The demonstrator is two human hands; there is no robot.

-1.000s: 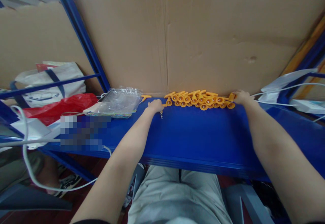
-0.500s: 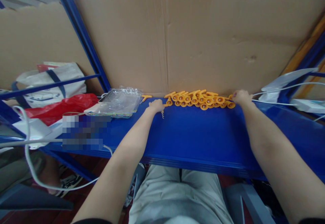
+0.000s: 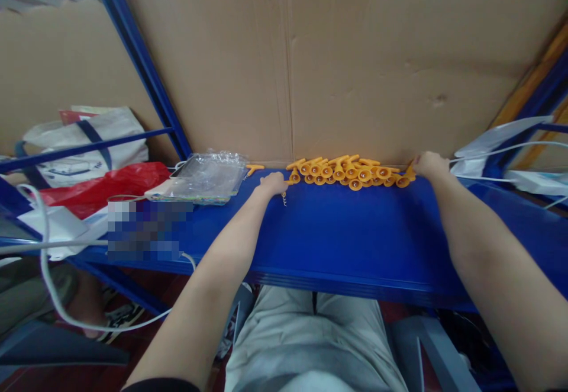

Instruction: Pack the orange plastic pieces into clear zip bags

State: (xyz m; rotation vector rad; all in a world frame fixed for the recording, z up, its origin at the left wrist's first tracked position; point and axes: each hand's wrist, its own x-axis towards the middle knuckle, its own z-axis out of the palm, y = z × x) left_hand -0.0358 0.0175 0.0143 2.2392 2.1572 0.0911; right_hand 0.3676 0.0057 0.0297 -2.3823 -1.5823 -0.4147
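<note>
Blue shelf point(image 3: 337, 238): clear plastic packet point(image 3: 208, 174) near the back edge, left of centre. Left hand point(image 3: 273, 183) closed on a small metal corkscrew point(image 3: 284, 198), knuckles on the shelf. Heap of orange-handled corkscrews point(image 3: 350, 173) along the back edge against the cardboard point(image 3: 355, 66). Right hand point(image 3: 428, 164) touches the heap's right end; grip cannot be told.

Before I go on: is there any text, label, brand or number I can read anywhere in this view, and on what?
None can be read.
White tote bag: blue print, too small and blurred to read.
Pixelated patch on the blue shelf: masked, nothing legible.
Cardboard sheet: plain, no print visible.
Orange parts between the left hand and right hand: no markings discernible.
</note>
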